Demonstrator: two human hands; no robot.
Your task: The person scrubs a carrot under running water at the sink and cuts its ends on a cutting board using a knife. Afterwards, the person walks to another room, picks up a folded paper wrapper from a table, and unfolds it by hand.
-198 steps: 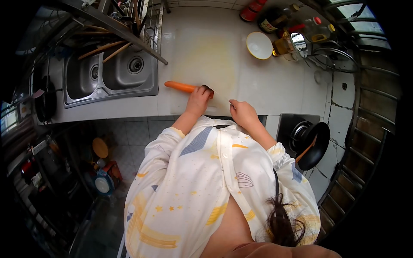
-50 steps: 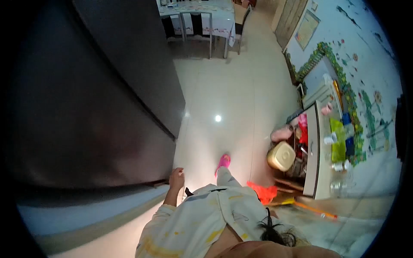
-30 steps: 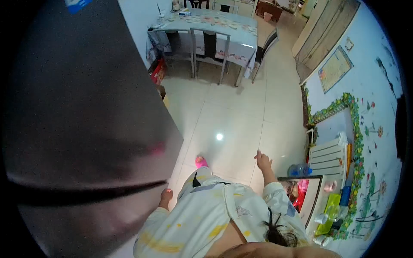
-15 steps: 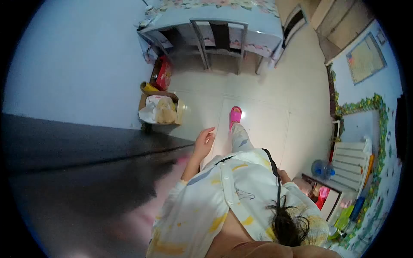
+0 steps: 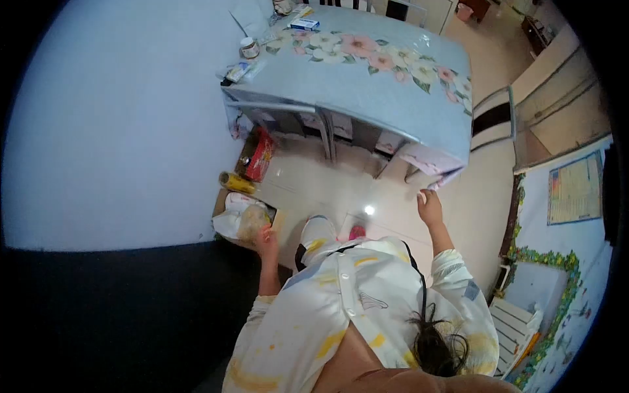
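Note:
My left hand [image 5: 266, 243] hangs low on the left, its loosely bent fingers seen against the cardboard box [image 5: 280, 223] of plastic bags [image 5: 237, 218]. It appears to hold nothing, though blur softens its fingertips. On the other side, my right hand [image 5: 430, 208] is held out with relaxed fingers, nothing visible in it. Its fingertips appear just below the hanging corner of the tablecloth [image 5: 438, 164]; I cannot tell whether they touch. Ahead stands the table [image 5: 314, 72] under a pale blue cover with printed flowers.
A jar [image 5: 249, 48] and a small blue-white box [image 5: 304, 24] are on the table. Chairs [image 5: 495, 118] stand around it. Along the left wall sit a yellow roll [image 5: 236, 182] and a red package [image 5: 261, 154]. A white radiator [image 5: 514, 331] is at the right.
My view has moved forward, bringing the table closer and showing more of its top. My left hand has shifted left beside the box, and my right hand has swung forward into full view.

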